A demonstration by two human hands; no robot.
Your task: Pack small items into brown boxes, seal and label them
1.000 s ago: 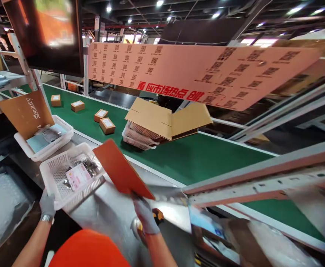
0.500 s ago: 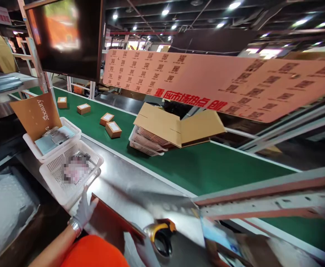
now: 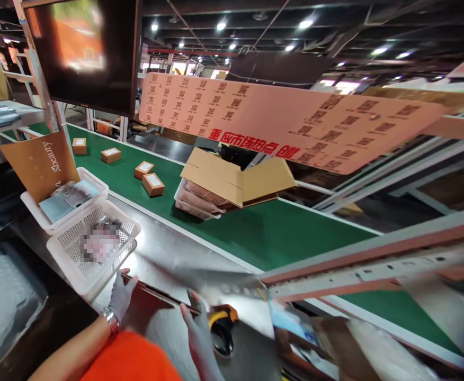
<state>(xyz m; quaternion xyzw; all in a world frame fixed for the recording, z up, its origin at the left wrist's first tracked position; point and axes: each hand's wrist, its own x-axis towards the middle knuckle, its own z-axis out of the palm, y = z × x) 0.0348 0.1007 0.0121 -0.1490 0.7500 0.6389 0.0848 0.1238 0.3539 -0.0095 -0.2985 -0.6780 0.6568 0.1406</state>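
My left hand, in a pale glove with bare fingertips and a metal watch at the wrist, is closed on the left end of a flat brown cardboard piece. At its other end my right hand, gloved alike, grips with the thumb on the near side. The cardboard is seen nearly edge-on, low above the metal table. Just right of my right hand lies a yellow and black tape dispenser. Beyond my left hand stands a white basket with a blurred-out item inside.
Another white basket holds pale blue packs and an upright brown board. Several small boxes and stacked baskets under an open carton sit on the green conveyor. A metal rail crosses at right; a monitor hangs left.
The cardboard has tipped from showing its broad face to nearly edge-on. My right hand has come up into clear view on its right end. The view has shifted slightly to the right.
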